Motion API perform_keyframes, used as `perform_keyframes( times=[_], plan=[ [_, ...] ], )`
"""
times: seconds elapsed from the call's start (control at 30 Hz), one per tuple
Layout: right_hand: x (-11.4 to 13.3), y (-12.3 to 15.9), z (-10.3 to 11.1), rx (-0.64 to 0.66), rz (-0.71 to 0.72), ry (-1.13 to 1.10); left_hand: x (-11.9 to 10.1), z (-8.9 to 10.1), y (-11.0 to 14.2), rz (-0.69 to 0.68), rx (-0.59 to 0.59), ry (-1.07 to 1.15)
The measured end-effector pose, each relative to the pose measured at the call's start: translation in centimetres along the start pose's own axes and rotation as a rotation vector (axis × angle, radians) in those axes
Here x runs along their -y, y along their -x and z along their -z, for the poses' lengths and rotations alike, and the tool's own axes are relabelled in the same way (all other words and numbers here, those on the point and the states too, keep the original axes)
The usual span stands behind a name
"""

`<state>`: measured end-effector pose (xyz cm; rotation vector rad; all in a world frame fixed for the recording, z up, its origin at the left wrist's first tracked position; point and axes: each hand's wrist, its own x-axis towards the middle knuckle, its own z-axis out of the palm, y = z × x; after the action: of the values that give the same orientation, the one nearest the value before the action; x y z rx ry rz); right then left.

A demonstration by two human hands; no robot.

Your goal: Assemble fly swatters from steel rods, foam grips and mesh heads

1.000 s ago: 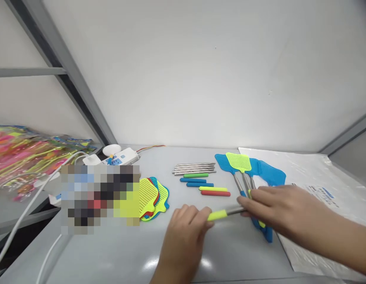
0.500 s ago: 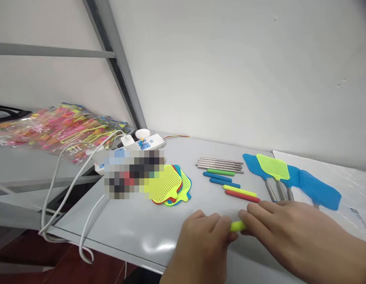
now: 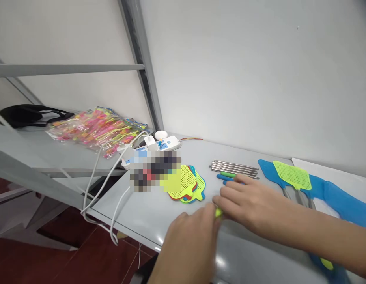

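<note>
left hand (image 3: pixel 190 240) and right hand (image 3: pixel 249 201) — both curled — pinch a yellow-green handle (image 3: pixel 219 212), mostly hidden between them.

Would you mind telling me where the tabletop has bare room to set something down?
A bare patch lies between the mesh heads, the table edge and the left hand, and a smaller one between the power strip, the wall and the rods. It is crowded around the right hand, beside the grips, and farther right, where the swatters lie.
</note>
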<state>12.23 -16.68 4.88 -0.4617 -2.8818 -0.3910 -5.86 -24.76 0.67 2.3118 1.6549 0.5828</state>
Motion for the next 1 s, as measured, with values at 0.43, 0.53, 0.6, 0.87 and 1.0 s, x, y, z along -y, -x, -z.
perform_keyframes(
  times=[0.43, 0.53, 0.6, 0.87, 1.0],
  plan=[
    [2.5, -7.6, -7.3, -0.025, -0.127, -0.099, 4.4, 1.1, 4.8, 0.646, -0.452, 1.061],
    [3.3, -7.8, -8.2, -0.014, -0.149, -0.047, 4.3, 0.8, 4.8, 0.616, -0.402, 1.272],
    [3.5, -7.6, -8.2, -0.036, -0.131, 0.004, 4.4, 0.7, 4.8, 0.589, -0.379, 1.358],
    [3.5, -5.5, -4.7, -0.205, -0.041, 0.196, 4.6, 0.3, 5.0, 0.445, -0.323, 1.526],
    [1.3, -1.6, -1.7, -0.325, -0.232, 0.105, 4.3, -0.1, 5.2, 0.384, -0.236, 1.57]
  ],
)
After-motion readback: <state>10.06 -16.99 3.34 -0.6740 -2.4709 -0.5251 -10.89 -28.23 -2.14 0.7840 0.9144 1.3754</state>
